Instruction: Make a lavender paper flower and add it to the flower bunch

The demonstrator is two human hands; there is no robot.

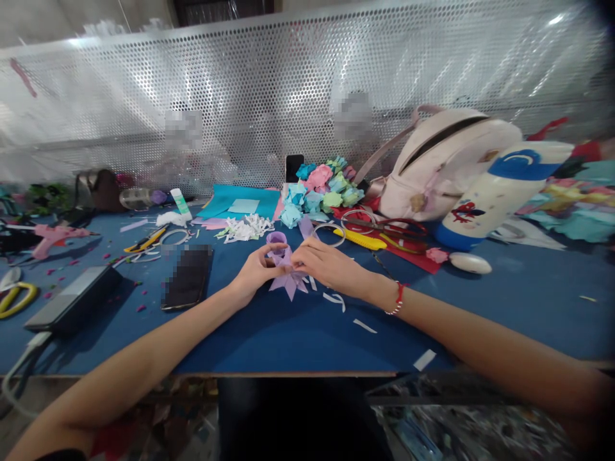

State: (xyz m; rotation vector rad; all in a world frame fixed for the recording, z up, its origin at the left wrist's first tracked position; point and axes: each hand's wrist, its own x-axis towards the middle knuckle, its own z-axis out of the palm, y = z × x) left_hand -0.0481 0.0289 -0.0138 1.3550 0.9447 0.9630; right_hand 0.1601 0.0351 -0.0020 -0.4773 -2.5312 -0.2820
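Note:
A purple paper piece (289,285) with pointed, petal-like tips hangs between my hands, just above the blue table. Its upper end curls into a rolled loop. My left hand (254,272) grips it from the left, thumb and fingers closed around its side. From the right, my right hand (323,261) pinches the same paper with its fingertips, which partly hide it. A red and white bracelet (398,299) circles my right wrist. Behind the paper lies a heap of shredded white strips (247,227). Several loose paper strips (365,326) lie near my right hand.
Crumpled paper flowers (321,192) are piled at the back, beside blue sheets (245,202). A backpack (442,166) and a large bottle (500,195) stand right. A yellow cutter (359,239) lies nearer. Left are a phone (187,278), power bank (74,298), scissors (16,298) and pink glue gun (57,238).

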